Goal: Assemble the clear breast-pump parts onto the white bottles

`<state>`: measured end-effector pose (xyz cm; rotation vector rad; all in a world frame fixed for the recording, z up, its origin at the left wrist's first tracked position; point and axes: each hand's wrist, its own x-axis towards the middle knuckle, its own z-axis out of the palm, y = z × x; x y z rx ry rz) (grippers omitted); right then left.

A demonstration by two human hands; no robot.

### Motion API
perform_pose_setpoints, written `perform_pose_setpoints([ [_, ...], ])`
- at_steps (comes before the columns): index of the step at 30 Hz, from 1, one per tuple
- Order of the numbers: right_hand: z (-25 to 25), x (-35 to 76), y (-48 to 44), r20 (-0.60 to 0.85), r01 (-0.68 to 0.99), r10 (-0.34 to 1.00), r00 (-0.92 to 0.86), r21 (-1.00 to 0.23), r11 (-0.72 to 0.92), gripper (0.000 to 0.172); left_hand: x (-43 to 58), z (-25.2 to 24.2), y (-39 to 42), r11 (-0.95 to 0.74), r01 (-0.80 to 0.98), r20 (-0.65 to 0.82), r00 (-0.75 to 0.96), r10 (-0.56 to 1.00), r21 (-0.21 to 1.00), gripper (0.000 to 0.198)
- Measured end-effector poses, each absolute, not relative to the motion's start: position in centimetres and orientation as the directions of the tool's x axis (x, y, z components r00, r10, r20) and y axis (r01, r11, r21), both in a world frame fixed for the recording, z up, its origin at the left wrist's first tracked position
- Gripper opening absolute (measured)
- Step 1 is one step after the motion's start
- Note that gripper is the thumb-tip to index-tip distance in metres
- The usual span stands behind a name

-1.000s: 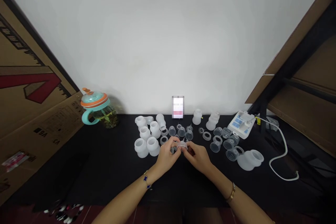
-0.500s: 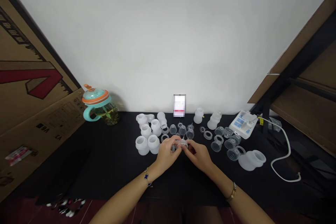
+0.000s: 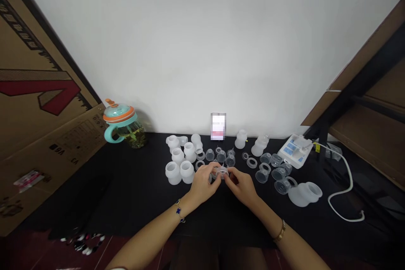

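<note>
A jug point(image 3: 125, 125) with a teal handle stands at left on the black desk point(image 3: 133, 196), then a cluster of white bottles point(image 3: 187, 171). Near the middle, the left hand point(image 3: 204, 182) and right hand point(image 3: 242, 185) together pinch a clear ring point(image 3: 222, 171) in their fingertips, before a lit phone point(image 3: 218, 126). Rightward lie clear cups point(image 3: 262, 176), a power strip point(image 3: 293, 152), a tipped bottle point(image 3: 299, 195) and a white cable point(image 3: 349, 177).
</note>
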<state>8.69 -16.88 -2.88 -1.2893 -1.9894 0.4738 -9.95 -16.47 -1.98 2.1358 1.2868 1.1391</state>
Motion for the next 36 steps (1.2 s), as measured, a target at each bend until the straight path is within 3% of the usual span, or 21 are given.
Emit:
perform_pose_setpoints([
  [10,-2.77,8.89,-16.65,0.350,0.632,0.897,-0.269,-0.638,0.439,0.024,-9.96,-2.27,-16.44,-0.457,0.472,0.390,0.238,0.889,0.754,0.017],
  [19,-2.72,8.92,-16.76,0.342,0.657,0.894,-0.289,-0.609,0.445,0.022,-9.92,-2.69,-16.35,-0.511,0.527,0.464,0.231,0.855,0.680,0.015],
  [36,-2.94,8.73,-16.65,0.378,0.672,0.888,-0.263,-0.588,0.450,0.023,-9.82,-2.84,-16.32,-0.501,0.537,0.457,0.225,0.861,0.679,0.016],
])
